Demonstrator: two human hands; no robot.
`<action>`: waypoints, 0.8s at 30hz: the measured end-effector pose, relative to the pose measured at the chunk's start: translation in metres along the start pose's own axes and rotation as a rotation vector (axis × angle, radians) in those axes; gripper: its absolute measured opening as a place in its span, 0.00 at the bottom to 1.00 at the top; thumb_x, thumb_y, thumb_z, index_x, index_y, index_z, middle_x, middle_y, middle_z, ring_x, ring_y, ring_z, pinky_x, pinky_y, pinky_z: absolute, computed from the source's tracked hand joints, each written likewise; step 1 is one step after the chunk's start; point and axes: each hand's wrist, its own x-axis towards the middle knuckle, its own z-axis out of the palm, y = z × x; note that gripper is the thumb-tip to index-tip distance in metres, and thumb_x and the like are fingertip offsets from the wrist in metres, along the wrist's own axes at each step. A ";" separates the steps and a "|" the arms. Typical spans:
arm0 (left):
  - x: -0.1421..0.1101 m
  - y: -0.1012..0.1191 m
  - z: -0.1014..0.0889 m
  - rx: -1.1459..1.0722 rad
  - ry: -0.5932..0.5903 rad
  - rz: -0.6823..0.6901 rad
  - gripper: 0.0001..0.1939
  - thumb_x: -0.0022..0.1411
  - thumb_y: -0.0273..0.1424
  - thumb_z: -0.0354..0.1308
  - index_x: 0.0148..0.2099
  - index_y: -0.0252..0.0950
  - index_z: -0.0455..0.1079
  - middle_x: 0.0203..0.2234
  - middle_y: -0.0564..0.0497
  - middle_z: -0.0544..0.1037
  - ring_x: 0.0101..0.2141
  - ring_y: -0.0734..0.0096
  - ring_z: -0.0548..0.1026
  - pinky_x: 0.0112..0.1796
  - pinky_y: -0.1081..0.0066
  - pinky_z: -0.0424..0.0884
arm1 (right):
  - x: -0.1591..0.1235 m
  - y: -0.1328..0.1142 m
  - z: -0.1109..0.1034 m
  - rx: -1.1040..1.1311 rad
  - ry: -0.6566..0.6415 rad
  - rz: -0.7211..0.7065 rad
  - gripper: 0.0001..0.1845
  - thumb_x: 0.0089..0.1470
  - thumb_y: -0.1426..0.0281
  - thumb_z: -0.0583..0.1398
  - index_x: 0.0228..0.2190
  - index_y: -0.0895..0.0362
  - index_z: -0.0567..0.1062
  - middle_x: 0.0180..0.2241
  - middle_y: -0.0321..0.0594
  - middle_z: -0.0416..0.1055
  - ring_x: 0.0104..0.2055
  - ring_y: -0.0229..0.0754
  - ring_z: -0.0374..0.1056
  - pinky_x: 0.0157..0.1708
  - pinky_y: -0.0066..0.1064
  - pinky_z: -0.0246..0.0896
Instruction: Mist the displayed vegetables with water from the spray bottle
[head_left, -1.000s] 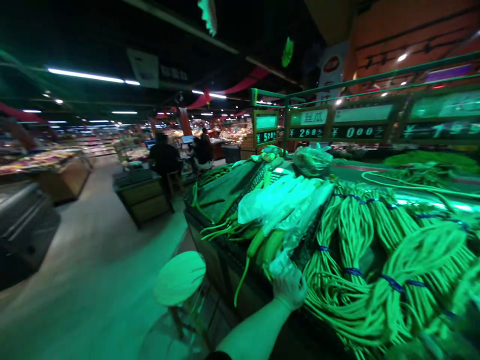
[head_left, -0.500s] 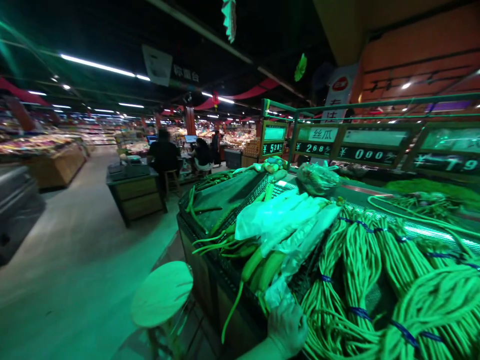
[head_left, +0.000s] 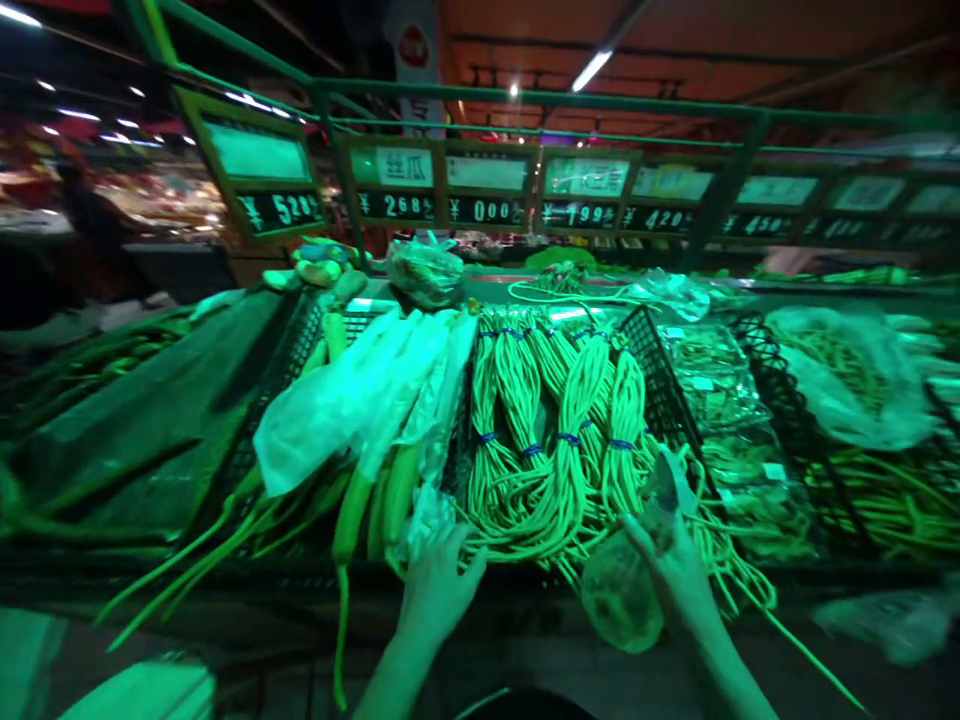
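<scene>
My left hand (head_left: pixel 437 580) is at the bin's front edge, thumb spread from the fingers. Its fingertips touch crumpled clear plastic (head_left: pixel 430 515) beside long green loofah gourds (head_left: pixel 352 515), which are partly covered by white plastic bags (head_left: pixel 341 400). To the right, my right hand (head_left: pixel 679 565) is closed on a translucent plastic bag (head_left: pixel 622 592) whose rounded part hangs below the thumb. A dark, pointed shape between thumb and forefinger is too blurred to name. Between the hands lie bundles of yardlong beans (head_left: pixel 570 470) tied with blue bands, some loose ends trailing under the right hand.
Black mesh dividers (head_left: pixel 660 370) separate the bins. Wrapped vegetable packs (head_left: pixel 720 410) and a bagged heap of beans (head_left: pixel 847 370) lie at right. Price signs (head_left: pixel 487 190) line the back rail. A stool (head_left: pixel 142 690) stands at lower left. A blurred person (head_left: pixel 94 220) is far left.
My view has swung right, from the aisle to face the vegetable bins. The right hand has come into view with the plastic bag. The left hand's thumb now shows spread apart.
</scene>
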 end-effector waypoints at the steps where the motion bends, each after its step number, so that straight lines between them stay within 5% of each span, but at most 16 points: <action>1: -0.005 0.009 -0.007 -0.031 -0.032 -0.011 0.11 0.61 0.39 0.57 0.44 0.45 0.75 0.42 0.47 0.80 0.48 0.50 0.75 0.53 0.46 0.66 | -0.007 -0.004 0.004 0.058 -0.035 0.044 0.28 0.43 0.48 0.64 0.41 0.54 0.74 0.37 0.46 0.78 0.40 0.56 0.75 0.40 0.43 0.70; 5: -0.030 0.046 -0.004 -0.574 -0.282 -0.093 0.35 0.51 0.45 0.65 0.61 0.46 0.63 0.58 0.43 0.72 0.59 0.48 0.68 0.58 0.49 0.64 | -0.035 -0.023 0.032 0.217 -0.258 0.083 0.34 0.43 0.49 0.65 0.48 0.53 0.68 0.47 0.47 0.75 0.46 0.54 0.73 0.46 0.44 0.67; 7: -0.042 0.056 0.016 -0.875 -0.484 -0.139 0.54 0.45 0.44 0.70 0.69 0.44 0.46 0.62 0.39 0.66 0.61 0.49 0.66 0.58 0.52 0.67 | -0.046 -0.031 0.048 0.154 -0.477 0.069 0.32 0.44 0.51 0.65 0.47 0.54 0.69 0.39 0.43 0.75 0.39 0.51 0.72 0.41 0.43 0.68; 9: -0.053 0.056 0.041 -1.013 -0.548 -0.199 0.64 0.42 0.42 0.72 0.71 0.42 0.33 0.62 0.36 0.66 0.59 0.48 0.69 0.56 0.53 0.69 | -0.052 -0.035 0.060 0.073 -0.594 0.000 0.27 0.47 0.54 0.65 0.45 0.54 0.70 0.35 0.39 0.74 0.37 0.49 0.70 0.40 0.42 0.67; 14: -0.061 0.037 0.076 -0.982 -0.242 -0.375 0.59 0.42 0.48 0.71 0.69 0.42 0.42 0.62 0.36 0.65 0.61 0.46 0.67 0.57 0.54 0.69 | -0.055 -0.016 0.050 0.178 -0.813 -0.033 0.33 0.54 0.50 0.60 0.58 0.50 0.66 0.53 0.45 0.70 0.55 0.53 0.66 0.55 0.47 0.61; 19: -0.057 0.047 0.076 -1.085 -0.219 -0.373 0.51 0.47 0.53 0.68 0.67 0.46 0.50 0.59 0.42 0.70 0.59 0.48 0.70 0.54 0.57 0.73 | -0.067 0.018 0.021 0.329 -0.847 0.034 0.55 0.37 0.57 0.73 0.64 0.48 0.58 0.62 0.47 0.61 0.64 0.57 0.59 0.60 0.49 0.57; 24: -0.057 0.054 0.070 -0.978 -0.280 -0.336 0.39 0.52 0.56 0.61 0.60 0.40 0.64 0.56 0.39 0.72 0.58 0.45 0.69 0.57 0.50 0.68 | -0.074 0.024 0.012 0.399 -0.866 -0.007 0.48 0.41 0.66 0.72 0.62 0.48 0.62 0.56 0.44 0.70 0.56 0.55 0.68 0.55 0.47 0.64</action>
